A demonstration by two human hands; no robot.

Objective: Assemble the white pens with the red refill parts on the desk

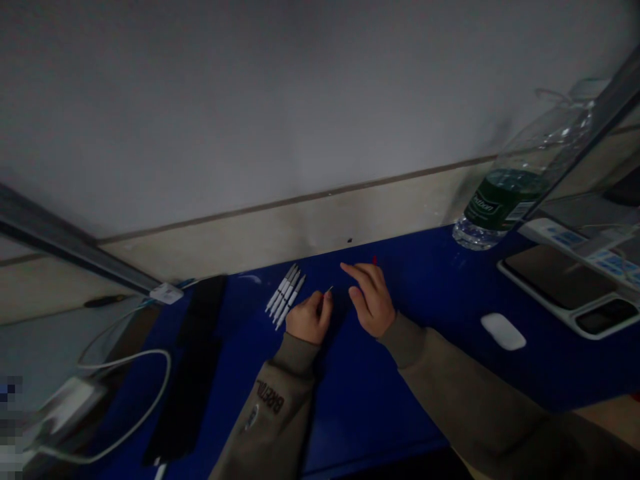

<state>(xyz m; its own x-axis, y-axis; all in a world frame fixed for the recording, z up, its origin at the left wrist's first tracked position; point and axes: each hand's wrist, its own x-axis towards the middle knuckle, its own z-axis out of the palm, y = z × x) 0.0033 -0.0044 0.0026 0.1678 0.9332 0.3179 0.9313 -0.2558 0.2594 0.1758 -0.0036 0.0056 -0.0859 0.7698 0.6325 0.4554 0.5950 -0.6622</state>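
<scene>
My left hand [307,320] is closed in a pinch, and a short thin pale tip [329,289] sticks out between thumb and finger. The rest of that piece is hidden in the hand, so its kind does not show. Just left of this hand, several white pens [286,297] with dark bands lie side by side on the blue table [370,393]. My right hand [373,301] hovers to the right with nothing visible in it, index finger stretched out and thumb apart. A small red thing [375,260] shows just behind its knuckles.
A large water bottle [500,200] stands at the back right against the pale wall [300,120]. Nearer are a white mouse [503,331] and a white-framed scale [560,277] under a shelf. At left lie a long black strip [187,393] and a looping white cable [167,377].
</scene>
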